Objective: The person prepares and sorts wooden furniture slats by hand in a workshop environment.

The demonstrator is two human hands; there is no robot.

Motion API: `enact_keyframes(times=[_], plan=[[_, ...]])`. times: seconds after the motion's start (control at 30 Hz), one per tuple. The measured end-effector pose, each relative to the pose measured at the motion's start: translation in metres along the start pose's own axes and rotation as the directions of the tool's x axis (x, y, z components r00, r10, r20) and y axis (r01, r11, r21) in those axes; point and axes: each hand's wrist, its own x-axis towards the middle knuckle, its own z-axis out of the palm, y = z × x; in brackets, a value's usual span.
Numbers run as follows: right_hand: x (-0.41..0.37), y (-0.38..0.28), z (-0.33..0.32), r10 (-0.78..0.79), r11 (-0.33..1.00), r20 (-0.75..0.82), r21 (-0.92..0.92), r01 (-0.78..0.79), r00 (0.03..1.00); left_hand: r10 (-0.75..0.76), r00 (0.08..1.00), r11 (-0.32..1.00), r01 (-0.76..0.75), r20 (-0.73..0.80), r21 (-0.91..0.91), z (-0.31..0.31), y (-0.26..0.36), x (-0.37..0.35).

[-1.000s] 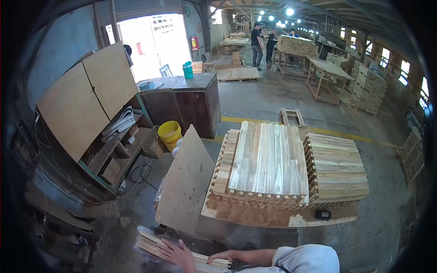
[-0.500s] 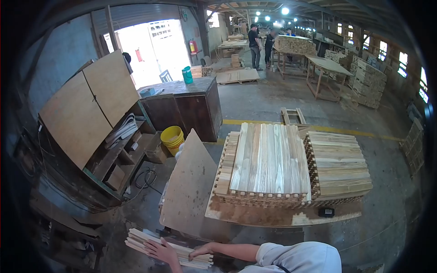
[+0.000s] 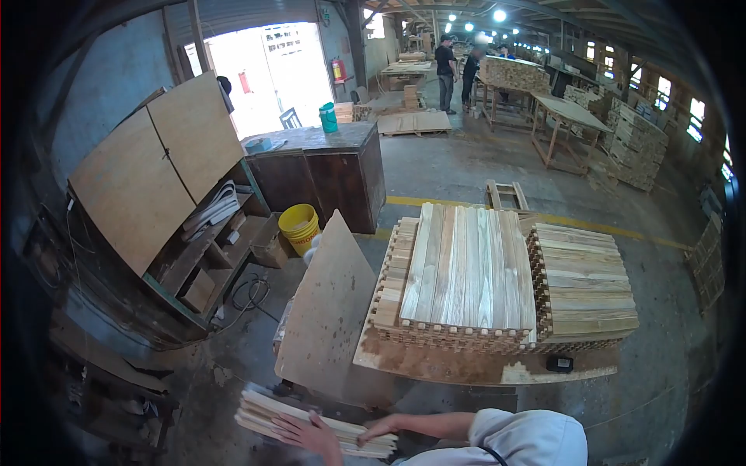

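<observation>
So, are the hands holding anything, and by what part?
A bundle of pale, narrow wooden slats: the right hand grips it near one end; the left hand lies flat across its middle.

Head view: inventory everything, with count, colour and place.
Wood strips: several, pale, lower centre-left
Platform: one, brown, lower centre
Board stacks: at least two, light brown, on the platform
Device: one, black, platform's near edge
Upright panel: one, tan, beside the stacks
Dark cabinet: one, brown, near the doorway
Small bucket: one, teal, on the cabinet
Large bucket: one, yellow, before the cabinet
Large panels: two, tan, far left
Shelf clutter: count unclear, mixed colours, far left
Fire extinguisher: one, red, beside the doorway
Tables: at least two, light brown, background
People: at least two, dark clothes, background
Lamps: several, white, ceiling
Sleeve: one, pale, lower right
Left hand: one, bare, on the strips
Right hand: one, bare, strips' right end
</observation>
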Motion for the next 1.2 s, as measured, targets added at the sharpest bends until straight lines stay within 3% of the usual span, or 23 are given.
enact_keyframes(times=[0.07, 0.13, 0.23, 0.43, 0.5, 0.6, 0.7, 0.73, 0.8, 0.83, 0.87, 0.9, 0.97, 1.03, 1.2], plan=[[0.042, -0.022, -0.009, -0.035, 0.999, -0.001, 0.001, 0.035, 0.999, 0.003, 1.0, 1.0, -0.003, -0.016, 0.026, 0.014, -0.019, 0.039], [0.03, -0.089, 0.001, -0.036, 0.999, -0.007, -0.042, 0.035, 0.999, -0.044, 0.996, 0.999, 0.042, 0.075, 0.022, 0.009, -0.03, 0.077], [0.045, -0.109, 0.006, -0.039, 0.998, -0.073, -0.057, 0.035, 0.997, -0.068, 0.989, 0.998, 0.065, 0.132, 0.024, 0.014, -0.039, 0.091], [0.006, -0.029, 0.011, -0.108, 0.99, -0.092, -0.099, 0.099, 0.99, -0.013, 0.991, 1.0, 0.011, 0.131, 0.02, 0.002, -0.01, 0.018], [-0.022, -0.007, 0.01, 0.008, 0.991, -0.084, -0.135, -0.02, 0.996, -0.003, 0.989, 1.0, 0.002, 0.15, 0.006, -0.007, 0.004, -0.015], [-0.048, 0.015, 0.014, 0.094, 0.996, -0.021, 0.009, -0.094, 0.995, 0.014, 0.985, 1.0, -0.011, 0.171, -0.019, -0.014, 0.014, -0.041], [-0.025, 0.02, 0.001, 0.008, 0.999, 0.044, 0.053, -0.011, 0.999, 0.03, 0.987, 0.998, -0.02, 0.156, -0.066, -0.021, 0.018, -0.029], [-0.017, 0.014, -0.002, 0.045, 0.989, 0.016, 0.143, -0.047, 0.999, 0.02, 0.987, 0.995, -0.004, 0.159, -0.101, -0.02, 0.013, -0.013], [0.024, 0.008, -0.017, -0.005, 0.949, 0.07, 0.316, -0.018, 0.998, 0.097, 0.995, 0.972, -0.093, 0.006, -0.214, -0.01, -0.003, 0.024], [0.034, -0.011, -0.016, -0.029, 0.917, 0.097, 0.4, -0.012, 0.995, 0.078, 0.996, 0.99, -0.073, 0.033, -0.119, -0.02, 0.001, 0.047], [0.041, -0.026, -0.012, -0.027, 0.899, 0.016, 0.437, 0.017, 1.0, 0.038, 0.999, 0.997, -0.038, 0.012, -0.061, -0.024, 0.003, 0.065], [0.038, -0.046, -0.005, -0.037, 0.83, 0.154, 0.554, -0.056, 0.987, 0.025, 0.993, 0.996, -0.015, 0.113, -0.09, -0.02, -0.001, 0.087], [0.031, -0.087, 0.008, -0.054, 0.666, 0.423, 0.69, -0.282, 0.905, 0.081, 0.996, 0.985, -0.084, -0.03, -0.148, 0.004, -0.016, 0.1], [0.043, -0.076, 0.002, -0.085, 0.739, 0.4, 0.64, -0.211, 0.912, 0.018, 0.999, 0.989, -0.023, -0.035, -0.143, 0.013, -0.015, 0.094], [0.022, -0.044, 0.002, -0.083, 0.747, 0.395, 0.633, -0.205, 0.915, 0.025, 1.0, 0.983, -0.025, 0.002, -0.18, -0.004, -0.002, 0.059]])
